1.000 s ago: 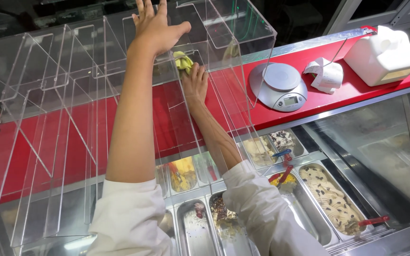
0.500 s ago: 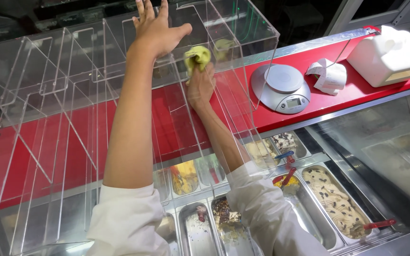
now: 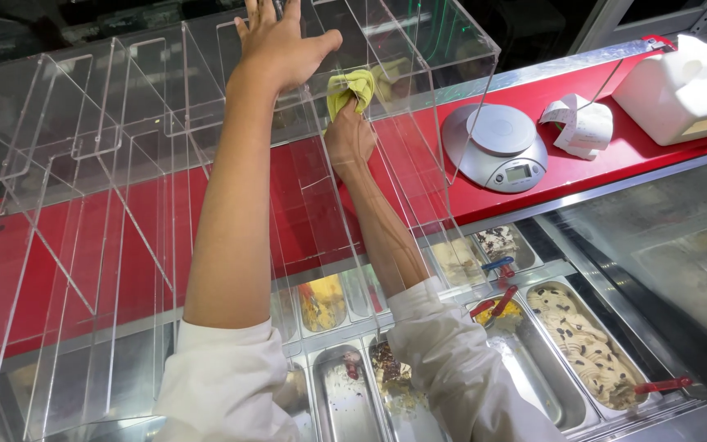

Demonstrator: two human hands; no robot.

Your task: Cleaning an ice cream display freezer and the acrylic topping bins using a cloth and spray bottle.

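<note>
The yellow cloth has climbed up the clear acrylic divider in the last second — the wiping seems to be working toward the top edge. Below the divider sit ice-cream tubs. The right hand has its grip closed on the cloth; just left of it, the left hand lies flat, fingers spread, on the divider's upper panel — steadying it.

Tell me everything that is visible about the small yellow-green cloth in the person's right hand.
The small yellow-green cloth looks soft and woven, crumpled into a loose wad with folded edges showing. The right hand grips it from below, fingers closed around its lower part, so only the top sticks out. It is held inside a compartment of the clear acrylic divider case, pressed close to one transparent wall, above the red counter shelf. The left hand rests on the case's top edge nearby.
</note>
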